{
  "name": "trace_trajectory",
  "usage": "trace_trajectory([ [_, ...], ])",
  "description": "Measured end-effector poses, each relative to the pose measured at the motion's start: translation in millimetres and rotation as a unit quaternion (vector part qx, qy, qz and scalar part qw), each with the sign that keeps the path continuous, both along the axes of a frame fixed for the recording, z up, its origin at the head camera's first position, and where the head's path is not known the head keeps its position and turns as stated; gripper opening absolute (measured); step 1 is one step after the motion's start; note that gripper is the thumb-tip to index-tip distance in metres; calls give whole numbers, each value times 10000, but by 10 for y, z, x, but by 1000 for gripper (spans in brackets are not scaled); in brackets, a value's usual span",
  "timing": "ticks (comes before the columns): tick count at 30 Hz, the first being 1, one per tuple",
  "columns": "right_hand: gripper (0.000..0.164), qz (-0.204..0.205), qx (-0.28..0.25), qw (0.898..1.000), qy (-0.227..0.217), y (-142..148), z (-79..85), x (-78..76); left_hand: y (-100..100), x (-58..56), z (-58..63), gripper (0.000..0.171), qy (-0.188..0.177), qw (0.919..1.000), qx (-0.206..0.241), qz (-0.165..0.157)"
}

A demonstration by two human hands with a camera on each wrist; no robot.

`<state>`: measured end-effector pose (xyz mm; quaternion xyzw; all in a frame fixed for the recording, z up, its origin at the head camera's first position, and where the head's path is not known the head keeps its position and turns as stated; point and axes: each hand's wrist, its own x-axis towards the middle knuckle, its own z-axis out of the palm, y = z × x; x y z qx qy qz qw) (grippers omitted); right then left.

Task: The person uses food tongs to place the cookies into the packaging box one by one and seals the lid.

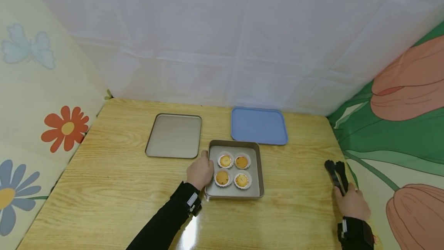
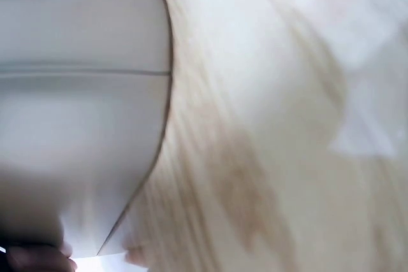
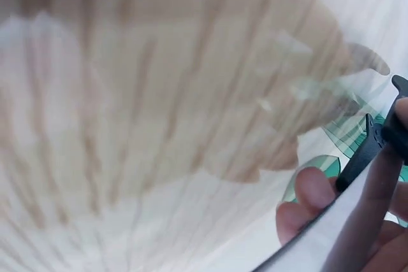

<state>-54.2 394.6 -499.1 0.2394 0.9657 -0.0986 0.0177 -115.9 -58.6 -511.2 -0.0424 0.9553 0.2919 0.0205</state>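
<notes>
My left hand [image 1: 200,171] grips the left wall of a square metal baking pan [image 1: 255,180] on the table. Inside the pan sit several small round cakes [image 1: 222,178] in white fluted paper cups, some yellow, some browner with dark specks. The left wrist view shows the pan's pale side [image 2: 83,125] close up, with fingertips [image 2: 41,258] at the lower left. At the table's right edge my right hand [image 1: 354,203] holds black-tipped metal tongs [image 1: 334,174], their two ends spread apart and pointing away from me. In the right wrist view, fingers [image 3: 312,189] curl around the tongs [image 3: 363,157].
A flat metal tray [image 1: 174,136] lies behind and left of the pan. Behind the pan to the right is a blue tray [image 1: 258,125], its near edge close to the pan's back rim. White cloth [image 1: 208,49] hangs at the back, with flower-printed panels [image 1: 409,157] at both sides.
</notes>
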Motion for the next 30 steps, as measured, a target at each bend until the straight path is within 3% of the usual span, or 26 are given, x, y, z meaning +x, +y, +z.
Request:
trace_trajectory([
  [16,60,-38,-47,9996,-273,19,-46,-12,-4,-5,0,43,-72,10000,62,15],
  [30,62,37,-73,9997,-245,11,-63,-9,-4,-11,9,43,-113,9999,60,13],
])
